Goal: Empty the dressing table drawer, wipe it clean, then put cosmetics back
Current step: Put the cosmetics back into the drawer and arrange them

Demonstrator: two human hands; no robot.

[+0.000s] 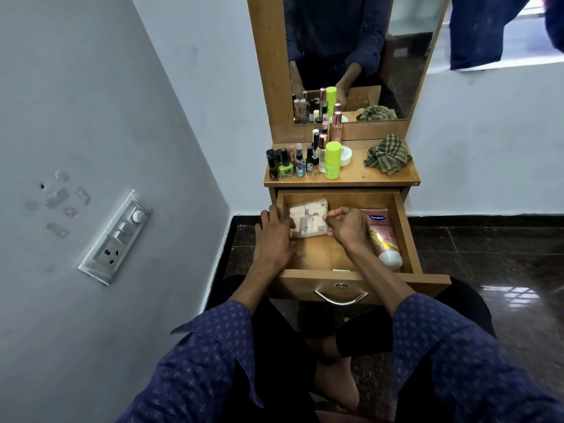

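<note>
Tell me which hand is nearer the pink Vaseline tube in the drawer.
Right. The right hand sits just beside the Vaseline tube, fingers on the clear plastic case; the left hand holds the case's far left side.

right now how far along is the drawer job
Looks late: the checked cloth lies aside on the tabletop. Both hands, left and right, hold a clear case in the drawer beside a pink tube. The bottles remain on top.

Matt wood drawer (406,227); clear plastic box (308,218); glossy tube (383,236); shiny metal handle (340,297); checked cloth (386,154).
</note>
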